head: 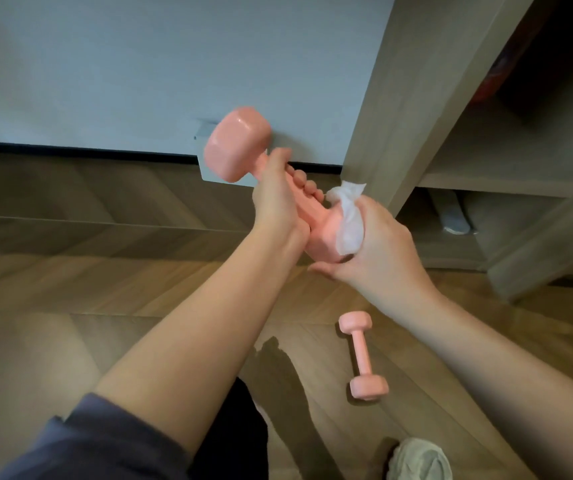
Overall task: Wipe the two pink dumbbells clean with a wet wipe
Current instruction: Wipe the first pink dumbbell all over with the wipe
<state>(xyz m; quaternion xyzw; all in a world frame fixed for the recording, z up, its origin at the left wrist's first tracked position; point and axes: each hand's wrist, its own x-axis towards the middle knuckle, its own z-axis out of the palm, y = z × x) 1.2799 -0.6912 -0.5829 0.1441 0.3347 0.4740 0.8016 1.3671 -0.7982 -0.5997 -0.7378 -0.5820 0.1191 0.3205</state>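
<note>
My left hand (276,199) grips the handle of a pink dumbbell (236,145) held up in the air, one head pointing up and to the left. My right hand (378,251) cups the lower head of that dumbbell and presses a crumpled white wet wipe (349,216) against it. The lower head is mostly hidden by the wipe and my fingers. A second pink dumbbell (363,355) lies on the wooden floor below my right forearm, untouched.
A white panel (174,71) with a dark lower edge stands ahead. A wooden shelf unit (451,140) rises on the right, with a grey object under it. My shoe (420,459) shows at the bottom on the herringbone floor (70,306).
</note>
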